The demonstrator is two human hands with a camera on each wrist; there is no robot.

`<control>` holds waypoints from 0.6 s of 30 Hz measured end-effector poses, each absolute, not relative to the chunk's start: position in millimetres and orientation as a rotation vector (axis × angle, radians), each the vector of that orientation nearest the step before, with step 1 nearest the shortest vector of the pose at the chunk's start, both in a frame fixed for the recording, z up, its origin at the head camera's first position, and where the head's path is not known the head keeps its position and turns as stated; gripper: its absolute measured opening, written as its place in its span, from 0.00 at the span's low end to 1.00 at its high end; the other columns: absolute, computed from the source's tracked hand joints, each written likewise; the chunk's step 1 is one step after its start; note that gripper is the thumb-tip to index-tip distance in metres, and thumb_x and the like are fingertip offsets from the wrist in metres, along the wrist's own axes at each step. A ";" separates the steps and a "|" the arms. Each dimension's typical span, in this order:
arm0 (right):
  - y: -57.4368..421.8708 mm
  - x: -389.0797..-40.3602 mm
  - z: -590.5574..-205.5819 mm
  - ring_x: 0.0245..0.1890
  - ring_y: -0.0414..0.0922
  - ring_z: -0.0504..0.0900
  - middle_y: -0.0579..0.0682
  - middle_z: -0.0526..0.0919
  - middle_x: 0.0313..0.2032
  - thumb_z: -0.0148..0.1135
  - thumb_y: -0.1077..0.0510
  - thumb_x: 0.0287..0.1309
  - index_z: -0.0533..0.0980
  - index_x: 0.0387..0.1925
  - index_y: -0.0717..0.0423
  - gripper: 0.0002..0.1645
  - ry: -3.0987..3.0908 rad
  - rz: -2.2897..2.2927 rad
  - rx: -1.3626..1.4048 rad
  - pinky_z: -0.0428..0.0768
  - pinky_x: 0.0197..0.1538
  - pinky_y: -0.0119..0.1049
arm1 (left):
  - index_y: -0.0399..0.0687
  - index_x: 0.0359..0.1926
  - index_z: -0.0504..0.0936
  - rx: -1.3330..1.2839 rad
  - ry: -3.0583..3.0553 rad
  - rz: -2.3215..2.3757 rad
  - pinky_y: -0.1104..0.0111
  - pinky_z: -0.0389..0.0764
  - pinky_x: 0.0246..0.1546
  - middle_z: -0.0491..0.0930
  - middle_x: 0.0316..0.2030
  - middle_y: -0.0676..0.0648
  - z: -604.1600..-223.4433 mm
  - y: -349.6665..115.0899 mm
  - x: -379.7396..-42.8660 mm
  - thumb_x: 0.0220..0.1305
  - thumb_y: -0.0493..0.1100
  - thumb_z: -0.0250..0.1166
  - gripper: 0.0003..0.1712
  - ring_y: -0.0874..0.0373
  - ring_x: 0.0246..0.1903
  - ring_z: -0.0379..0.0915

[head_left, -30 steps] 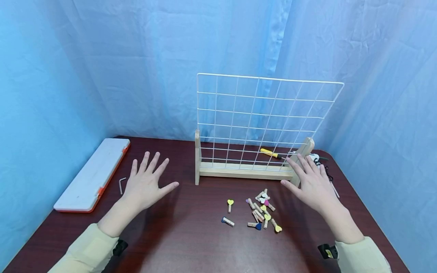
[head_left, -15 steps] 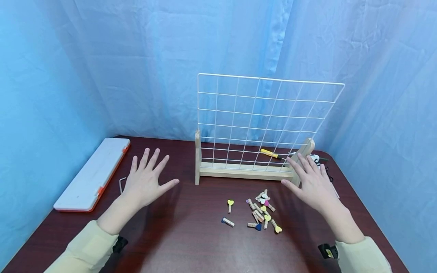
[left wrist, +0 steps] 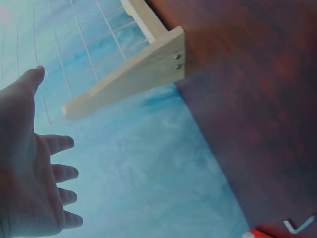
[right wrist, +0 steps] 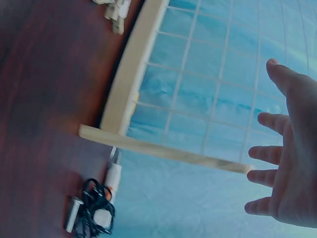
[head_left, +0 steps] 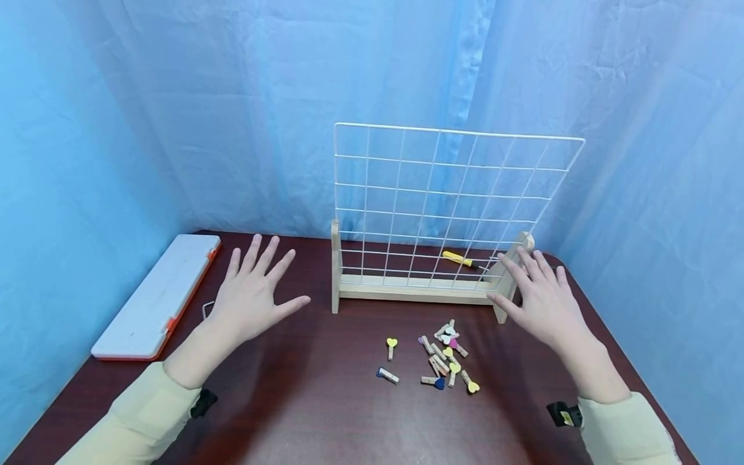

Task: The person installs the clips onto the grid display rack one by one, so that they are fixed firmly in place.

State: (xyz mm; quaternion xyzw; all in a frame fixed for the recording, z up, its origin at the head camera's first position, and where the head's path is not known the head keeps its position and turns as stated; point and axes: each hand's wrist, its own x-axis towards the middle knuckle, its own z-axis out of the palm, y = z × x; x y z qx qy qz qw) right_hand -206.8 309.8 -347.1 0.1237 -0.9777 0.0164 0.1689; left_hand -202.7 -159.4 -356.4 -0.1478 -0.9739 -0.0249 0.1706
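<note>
My left hand point(head_left: 247, 300) is held above the table with straight, spread fingers and nothing in it. Likewise spread, my right hand point(head_left: 549, 307) hovers in front of the right end of a wooden stand point(head_left: 415, 294). A white wire grid point(head_left: 430, 187) stands upright in that stand, leaning slightly back; two screws point(left wrist: 177, 62) show on its end piece in the left wrist view. On the table before it lies a loose pile of small wooden clothespins point(head_left: 442, 365) with yellow, blue, white and pink hearts. Two others, a yellow-heart clothespin point(head_left: 391, 349) and a dark blue one point(head_left: 387, 375), lie apart.
A white case with orange edges point(head_left: 157, 297) lies at the left edge. Beside it, a hex key point(left wrist: 298, 225) is partly covered by my left hand in the head view. A yellow-handled screwdriver point(head_left: 458, 259) lies behind the grid. Black coiled cord point(right wrist: 94, 206) and a white tool point(right wrist: 113, 178) lie right of the stand.
Both hands have moved slightly forward, away from me, and the right one also a little to the right. Their fingers stay spread. The stand and clothespins remain in place.
</note>
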 end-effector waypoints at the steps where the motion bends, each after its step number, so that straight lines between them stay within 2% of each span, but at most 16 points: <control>1: 311.4 -207.4 -343.7 0.67 0.57 0.41 0.57 0.48 0.67 0.49 0.30 0.51 0.52 0.67 0.42 0.45 -2.779 0.051 0.344 0.42 0.59 0.66 | 0.59 0.67 0.54 -0.441 -2.748 -0.059 0.48 0.37 0.63 0.45 0.68 0.45 -353.8 -157.2 -202.7 0.47 0.80 0.42 0.51 0.48 0.68 0.25; 7: 323.3 -212.8 -323.7 0.68 0.56 0.35 0.56 0.43 0.68 0.48 0.32 0.53 0.47 0.68 0.40 0.44 -2.766 0.101 0.297 0.38 0.59 0.66 | 0.60 0.67 0.52 -0.619 -2.676 -0.016 0.49 0.39 0.64 0.43 0.69 0.48 -345.1 -138.1 -198.6 0.46 0.80 0.42 0.52 0.52 0.68 0.27; 13: 337.9 -224.6 -313.4 0.67 0.56 0.33 0.55 0.39 0.69 0.49 0.33 0.54 0.45 0.68 0.40 0.44 -2.731 0.203 0.231 0.35 0.59 0.65 | 0.58 0.68 0.50 -0.843 -2.655 -0.020 0.50 0.40 0.64 0.42 0.69 0.49 -356.3 -109.6 -192.8 0.42 0.83 0.39 0.56 0.52 0.68 0.31; 18: 347.1 -236.9 -314.2 0.68 0.56 0.33 0.52 0.37 0.69 0.50 0.35 0.55 0.42 0.68 0.39 0.45 -2.720 0.413 0.188 0.40 0.56 0.68 | 0.54 0.68 0.50 -1.011 -2.671 -0.072 0.51 0.43 0.64 0.42 0.69 0.49 -377.4 -88.3 -194.7 0.41 0.83 0.40 0.59 0.52 0.68 0.33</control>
